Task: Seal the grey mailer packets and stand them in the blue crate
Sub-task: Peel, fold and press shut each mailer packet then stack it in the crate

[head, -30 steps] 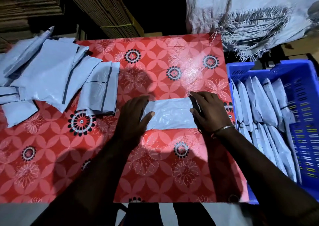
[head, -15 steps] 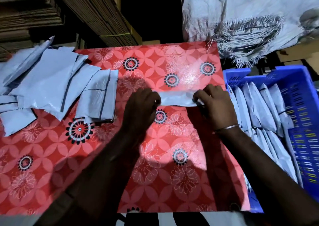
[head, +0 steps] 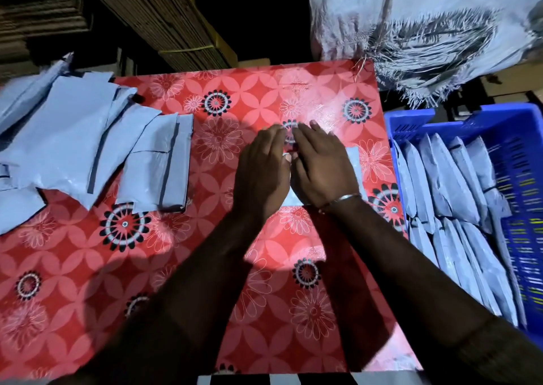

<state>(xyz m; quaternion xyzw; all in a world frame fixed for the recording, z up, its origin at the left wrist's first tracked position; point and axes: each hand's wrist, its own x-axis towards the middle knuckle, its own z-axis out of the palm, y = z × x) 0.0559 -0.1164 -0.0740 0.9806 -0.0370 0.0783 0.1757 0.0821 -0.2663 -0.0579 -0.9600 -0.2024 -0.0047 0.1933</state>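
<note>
Both hands have come together at the table's middle: a second ago they sat at opposite ends of the packet [head: 354, 161], half a second ago they pinched its ends. Now the left hand [head: 263, 173] and right hand [head: 321, 170] lie flat side by side, fingers straight, pressing on it (only its right edge and a lower sliver show).
</note>
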